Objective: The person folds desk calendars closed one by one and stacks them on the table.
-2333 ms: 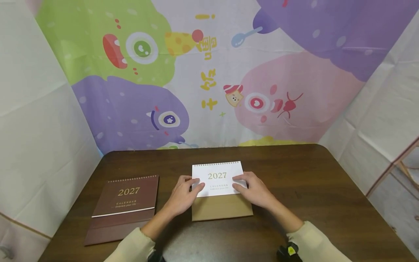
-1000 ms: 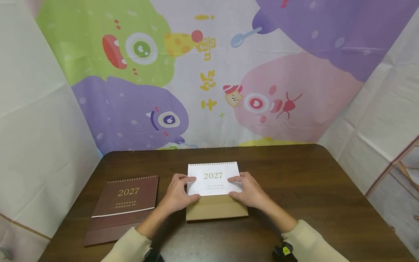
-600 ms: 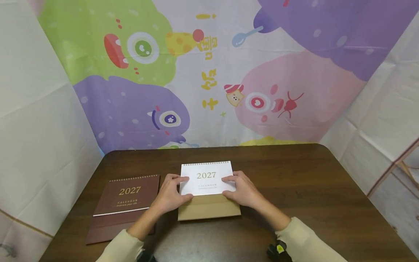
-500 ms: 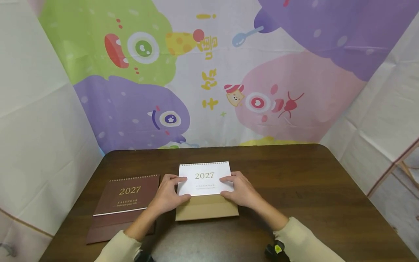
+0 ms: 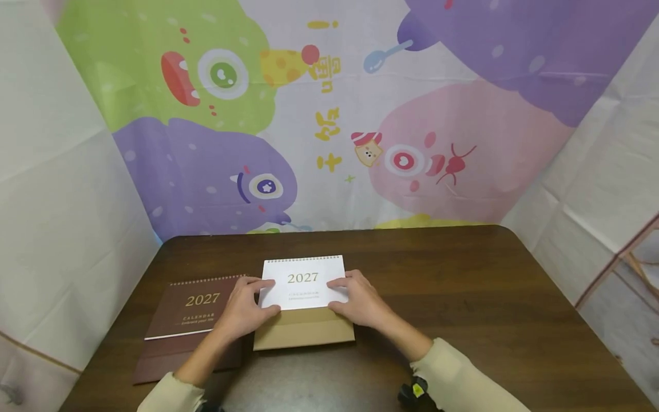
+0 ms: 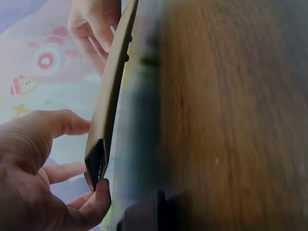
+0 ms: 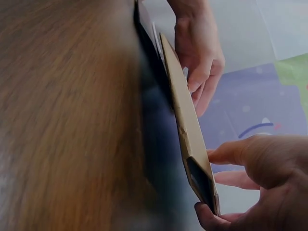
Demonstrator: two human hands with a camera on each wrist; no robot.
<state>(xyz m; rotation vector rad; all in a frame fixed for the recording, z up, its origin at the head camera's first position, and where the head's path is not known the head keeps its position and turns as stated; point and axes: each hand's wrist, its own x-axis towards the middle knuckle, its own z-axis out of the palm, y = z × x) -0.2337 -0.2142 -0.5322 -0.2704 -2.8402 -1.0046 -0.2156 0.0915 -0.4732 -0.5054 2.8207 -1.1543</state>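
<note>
Between my two hands is a desk calendar (image 5: 302, 287) with a white "2027" page, a spiral top edge and a tan card base. My left hand (image 5: 246, 303) grips its left side, thumb on the front and other fingers round the edge. On the opposite side my right hand (image 5: 358, 299) grips it likewise. Both wrist views show the tan base (image 6: 107, 96) edge-on, with a gap between it and the wooden tabletop. A larger maroon "2027" desk calendar (image 5: 193, 306) lies to the left, partly covered by my left hand and forearm.
The dark brown wooden table (image 5: 463, 286) ends at a cartoon-print cloth (image 5: 329, 200) behind it. White cloth walls (image 5: 67, 200) stand on both sides.
Both hands have carried the tan-based calendar leftward, from mid-table towards the maroon calendar. My thumbs have slid down to the white page's lower edge. The maroon calendar has stayed put.
</note>
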